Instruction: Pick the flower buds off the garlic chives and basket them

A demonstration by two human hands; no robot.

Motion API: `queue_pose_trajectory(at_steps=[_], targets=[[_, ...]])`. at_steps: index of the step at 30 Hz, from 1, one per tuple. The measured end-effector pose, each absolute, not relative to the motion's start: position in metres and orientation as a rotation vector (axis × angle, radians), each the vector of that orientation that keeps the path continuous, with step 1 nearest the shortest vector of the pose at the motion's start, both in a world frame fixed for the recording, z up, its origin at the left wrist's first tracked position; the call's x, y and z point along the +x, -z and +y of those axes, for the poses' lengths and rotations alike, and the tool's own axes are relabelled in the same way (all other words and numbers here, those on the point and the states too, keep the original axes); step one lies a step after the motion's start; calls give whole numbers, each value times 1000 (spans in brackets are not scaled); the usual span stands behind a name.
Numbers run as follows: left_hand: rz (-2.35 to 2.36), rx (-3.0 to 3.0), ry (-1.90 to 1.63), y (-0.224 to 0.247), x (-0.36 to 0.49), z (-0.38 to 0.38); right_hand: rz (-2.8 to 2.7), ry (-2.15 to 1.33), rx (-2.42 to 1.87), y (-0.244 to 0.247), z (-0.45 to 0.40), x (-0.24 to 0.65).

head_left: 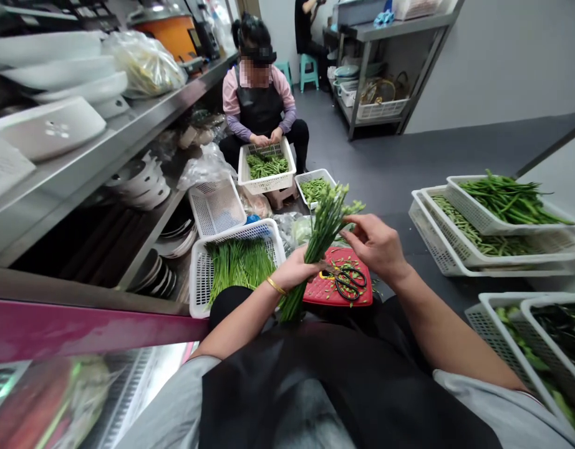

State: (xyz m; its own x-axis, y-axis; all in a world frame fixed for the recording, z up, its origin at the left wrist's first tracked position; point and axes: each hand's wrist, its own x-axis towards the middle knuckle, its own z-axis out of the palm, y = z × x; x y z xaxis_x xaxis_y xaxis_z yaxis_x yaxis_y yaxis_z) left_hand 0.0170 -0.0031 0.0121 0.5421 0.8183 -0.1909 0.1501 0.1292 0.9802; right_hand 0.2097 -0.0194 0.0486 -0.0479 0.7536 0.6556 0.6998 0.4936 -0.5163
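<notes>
My left hand [297, 269] is wrapped round a thick bunch of long green stems [321, 227], held upright and leaning right, with pale buds at the top. Beside the buds is my right hand [374, 243], its thumb and forefinger bent close to the tips; whether something small is between them cannot be made out. Below, black-handled scissors [350, 284] lie on a red stool top [322, 293] strewn with small green bits. More green stems [241, 265] fill a white basket [198, 284] to the left.
Across from me a seated person [260, 100] handles green pods over a white basket [267, 183]. Stacked baskets [428, 240] of green vegetables stand at the right. A steel shelf [142, 125] with dishes runs along the left.
</notes>
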Motion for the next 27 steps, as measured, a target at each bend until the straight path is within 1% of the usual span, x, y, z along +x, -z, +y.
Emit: queue_pose_trajectory(at_steps=[2, 4, 9, 11, 14, 17, 20, 23, 25, 27], targets=[[1072, 1598, -673, -12, 20, -1, -1757, 79, -1199, -56, -31, 211], [1205, 1780, -713, -12, 23, 0, -1826, 142, -1178, -60, -38, 209], [1402, 1991, -591, -11, 29, -1, -1963, 234, -1264, -45, -34, 206], [1459, 2026, -553, -10, 30, -1, -1957, 194, -1296, -37, -32, 205], [1443, 2017, -578, -11, 31, 0, -1814, -39, -1292, -33, -28, 205], [1336, 1956, -619, -11, 30, 2, -1457, -368, -1269, -37, -24, 218], [1271, 1876, -647, -10, 28, 6, -1146, -466, -1275, -36, -26, 248], [1256, 1837, -654, -9, 26, 10, -1290, -629, -1348, -26, -36, 273], [1257, 1865, -646, -9, 29, 11, -1498, -880, -1355, -18, -39, 271], [1272, 1942, -629, -8, 35, 8, -1514, -1121, -1256, -14, -34, 251]])
